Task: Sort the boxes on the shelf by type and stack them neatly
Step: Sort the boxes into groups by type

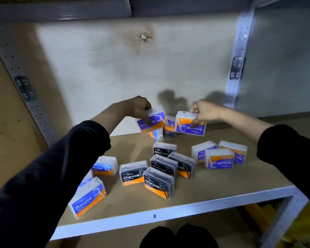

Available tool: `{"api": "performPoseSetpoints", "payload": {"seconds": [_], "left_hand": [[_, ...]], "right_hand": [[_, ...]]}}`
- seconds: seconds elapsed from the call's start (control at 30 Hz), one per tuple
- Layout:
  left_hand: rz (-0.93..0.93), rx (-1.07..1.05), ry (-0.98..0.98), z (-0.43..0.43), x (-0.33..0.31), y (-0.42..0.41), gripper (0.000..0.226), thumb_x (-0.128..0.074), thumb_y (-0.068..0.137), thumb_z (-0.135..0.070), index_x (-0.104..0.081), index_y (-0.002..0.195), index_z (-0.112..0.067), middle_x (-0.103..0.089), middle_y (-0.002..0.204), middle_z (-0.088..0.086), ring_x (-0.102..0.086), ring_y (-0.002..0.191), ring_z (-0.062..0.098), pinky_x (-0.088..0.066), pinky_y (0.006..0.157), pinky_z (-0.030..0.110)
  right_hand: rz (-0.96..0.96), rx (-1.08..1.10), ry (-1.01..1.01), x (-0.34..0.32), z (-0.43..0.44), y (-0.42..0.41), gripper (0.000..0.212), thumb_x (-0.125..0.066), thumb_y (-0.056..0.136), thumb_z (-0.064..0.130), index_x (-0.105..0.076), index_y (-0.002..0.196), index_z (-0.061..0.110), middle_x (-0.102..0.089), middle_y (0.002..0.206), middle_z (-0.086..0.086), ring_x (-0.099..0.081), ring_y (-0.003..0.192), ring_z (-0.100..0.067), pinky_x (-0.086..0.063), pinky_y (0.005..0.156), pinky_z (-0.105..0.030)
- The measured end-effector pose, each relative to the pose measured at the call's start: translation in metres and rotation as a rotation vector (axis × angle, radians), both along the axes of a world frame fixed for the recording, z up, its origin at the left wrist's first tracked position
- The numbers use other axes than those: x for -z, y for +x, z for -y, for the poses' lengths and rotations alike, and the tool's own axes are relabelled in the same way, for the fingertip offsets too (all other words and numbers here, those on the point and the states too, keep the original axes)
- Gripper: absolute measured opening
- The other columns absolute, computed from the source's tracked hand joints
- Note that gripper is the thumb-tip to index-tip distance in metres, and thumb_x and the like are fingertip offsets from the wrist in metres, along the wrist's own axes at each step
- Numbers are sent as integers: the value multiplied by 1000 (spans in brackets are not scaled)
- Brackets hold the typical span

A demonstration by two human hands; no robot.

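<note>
two purple boxes pinched at shelf (pixel 222 183) rear: tilted box (pixel 151 122) in left hand (pixel 140 106), inverted box (pixel 190 127) in right hand (pixel 204 110). purple pile (pixel 219 158) front-right, nearer right hand.

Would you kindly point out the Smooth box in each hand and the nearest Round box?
First Smooth box (pixel 159 119), head view, purple label; left hand (pixel 138 106) grips it.
Second Smooth box (pixel 198 129), head view, purple label; right hand (pixel 206 110) grips it.
Round box (pixel 86 201), head view, blue label.
</note>
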State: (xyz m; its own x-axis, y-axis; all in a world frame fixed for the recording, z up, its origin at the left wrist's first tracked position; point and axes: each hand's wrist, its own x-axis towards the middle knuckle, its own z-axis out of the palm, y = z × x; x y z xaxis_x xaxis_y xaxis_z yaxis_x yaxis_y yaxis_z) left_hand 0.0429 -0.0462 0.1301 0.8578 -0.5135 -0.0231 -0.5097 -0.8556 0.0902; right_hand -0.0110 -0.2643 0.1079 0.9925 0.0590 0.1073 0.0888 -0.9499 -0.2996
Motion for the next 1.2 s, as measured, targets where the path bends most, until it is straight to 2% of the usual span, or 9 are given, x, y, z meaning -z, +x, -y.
{"api": "performPoseSetpoints", "payload": {"seconds": [0.07, 0.33, 0.53, 0.67, 0.8, 0.87, 0.97, 1.1, 1.2], "left_hand": [[-5, 24, -23, 9, -2, -14, 24, -74, 74, -26, -58, 80, -9, -55, 79, 8, -47, 75, 21, -31, 52, 23], [-60, 127, 14, 68, 23, -59, 24, -73, 74, -27, -55, 82, -13, -55, 81, 5, -50, 79, 21, -34, 52, 22], [-94, 185, 64, 122, 65, -75, 43, -74, 74, -31, -65, 103, -1, -57, 89, 11, -49, 81, 22, -36, 65, 25], [-126, 232, 93, 154, 89, -79, 45, -75, 72, -31, -65, 106, -3, -67, 106, 15, -54, 83, 23, -40, 69, 26], [-122, 267, 113, 179, 107, -85, 48, -73, 75, -30, -61, 114, -5, -63, 118, 13, -58, 106, 28, -45, 82, 29], [-135, 278, 129, 189, 114, -87, 49, -72, 77, -31, -59, 117, -5, -61, 121, 14, -57, 104, 26, -45, 83, 31], [-165, 276, 129, 198, 123, -89, 54, -70, 79, -29, -53, 124, -6, -58, 125, 14, -55, 112, 25, -45, 89, 32], [-232, 253, 121, 202, 131, -86, 56, -69, 80, -24, -48, 129, -8, -57, 129, 12, -55, 117, 24, -45, 95, 30], [-263, 251, 108, 202, 132, -83, 57, -69, 81, -22, -46, 131, -8, -56, 131, 12, -54, 119, 24, -45, 96, 30]], "right_hand": [[-6, 17, -4, -3, 6, -15, 40, -77, 71, 14, -65, 108, 2, -68, 111, -15, -60, 90, -21, -48, 85, -31], [-56, 109, -50, 8, 42, -61, 41, -77, 70, 17, -65, 107, 4, -69, 110, -14, -65, 97, -24, -52, 90, -37], [-121, 192, -114, 37, 81, -88, 41, -78, 69, 20, -67, 105, 3, -69, 108, -12, -53, 80, -16, -39, 60, -23], [-178, 254, -129, 63, 110, -98, 46, -77, 69, 23, -66, 110, 4, -68, 111, -12, -59, 87, -22, -44, 74, -27], [-241, 298, -105, 85, 132, -103, 46, -77, 70, 21, -65, 111, 4, -68, 112, -13, -59, 85, -19, -49, 79, -30], [-268, 308, -83, 94, 139, -104, 42, -75, 72, 19, -65, 110, 4, -68, 112, -12, -62, 89, -20, -50, 77, -29], [-287, 318, -39, 104, 144, -104, 39, -74, 73, 17, -64, 109, 4, -68, 111, -13, -58, 84, -17, -42, 60, -18], [-274, 323, 1, 113, 153, -101, 39, -74, 73, 17, -64, 109, 4, -68, 111, -14, -60, 85, -19, -41, 60, -21], [-275, 302, 18, 116, 158, -99, 41, -73, 74, 17, -62, 112, 5, -67, 114, -13, -56, 84, -16, -39, 58, -15]]}}
